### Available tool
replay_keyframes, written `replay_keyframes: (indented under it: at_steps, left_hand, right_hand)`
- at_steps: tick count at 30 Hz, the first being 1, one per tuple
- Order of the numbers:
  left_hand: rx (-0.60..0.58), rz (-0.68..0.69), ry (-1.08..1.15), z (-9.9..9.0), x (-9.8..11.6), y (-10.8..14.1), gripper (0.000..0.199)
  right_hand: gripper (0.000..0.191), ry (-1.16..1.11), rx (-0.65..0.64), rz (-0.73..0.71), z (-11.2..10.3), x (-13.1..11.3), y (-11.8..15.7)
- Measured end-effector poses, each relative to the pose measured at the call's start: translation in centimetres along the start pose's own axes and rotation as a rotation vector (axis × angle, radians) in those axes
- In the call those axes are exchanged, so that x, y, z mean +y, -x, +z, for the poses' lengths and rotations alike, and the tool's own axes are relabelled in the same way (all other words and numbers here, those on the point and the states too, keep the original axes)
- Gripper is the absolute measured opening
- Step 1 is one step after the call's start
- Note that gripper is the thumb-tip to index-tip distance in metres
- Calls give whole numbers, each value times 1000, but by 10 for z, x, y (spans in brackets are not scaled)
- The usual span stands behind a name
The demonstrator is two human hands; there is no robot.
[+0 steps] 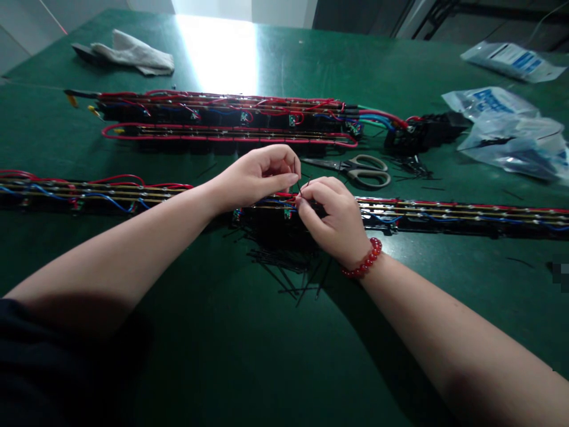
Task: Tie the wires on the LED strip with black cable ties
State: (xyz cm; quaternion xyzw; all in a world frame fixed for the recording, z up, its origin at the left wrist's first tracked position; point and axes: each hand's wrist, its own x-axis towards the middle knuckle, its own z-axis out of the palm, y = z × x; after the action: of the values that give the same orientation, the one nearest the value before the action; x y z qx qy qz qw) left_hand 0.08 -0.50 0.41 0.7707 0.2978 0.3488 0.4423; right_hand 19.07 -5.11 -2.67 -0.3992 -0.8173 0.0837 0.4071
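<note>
Held a thin black tie (pixel 300 188) pinched in the fingertips of the left hand (pixel 262 175) and between thumb and forefinger of the right hand (pixel 333 213), both grips narrow, over the middle of a long wired strip (pixel 444 210) lying across the green table (pixel 222 367). Could not tell for sure of any contact between tie and strip. Wore a red bead bracelet (pixel 371 258) on the right wrist. Had loose black ties (pixel 284 276) scattered on the near side of the strip, and scissors (pixel 368 172) just beyond. Saw farther back a shorter wired bundle (pixel 222 110), with plastic bags (pixel 502 107) at right and a crumpled cloth (pixel 137 54) at left.
</note>
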Motion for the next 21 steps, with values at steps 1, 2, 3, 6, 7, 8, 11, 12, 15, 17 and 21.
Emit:
replay_keyframes:
  at_steps: [1, 2, 3, 6, 7, 8, 11, 12, 15, 17, 21]
  left_hand:
    - [6, -1, 2, 0, 0, 0, 2]
    - [14, -1, -3, 0, 0, 0, 3]
    - [21, -2, -12, 0, -1, 0, 5]
    - [40, -13, -48, -2, -3, 1, 9]
    - [43, -17, -56, -2, -3, 1, 9]
    - [46, -20, -59, -2, -4, 1, 9]
    - [61, -26, -61, -2, -3, 1, 6]
    - [69, -28, -60, -1, -2, 1, 4]
    - [91, -31, -40, -1, 0, 0, 3]
    - [94, -34, -15, -1, 2, 0, 4]
    - [67, -23, 7, -2, 3, 0, 4]
  right_hand:
    - [14, -1, -1, 3, 0, 0, 0]
    - [14, -4, -1, 7, 0, 0, 0]
    - [14, -6, -2, 11, 0, 0, 0]
    - [14, -8, -10, 24, -1, -1, 0]
    - [14, -7, -13, 28, -1, -1, 0]
    - [14, -7, -15, 31, -1, -1, 0]
    - [14, -10, -18, 36, -1, -1, 0]
    - [14, -11, -20, 37, -1, -1, 0]
    - [15, -15, -25, 41, -1, -1, 0]
    - [15, -17, -24, 37, -1, -1, 0]
    - [14, -63, -8, 40, -2, -1, 0]
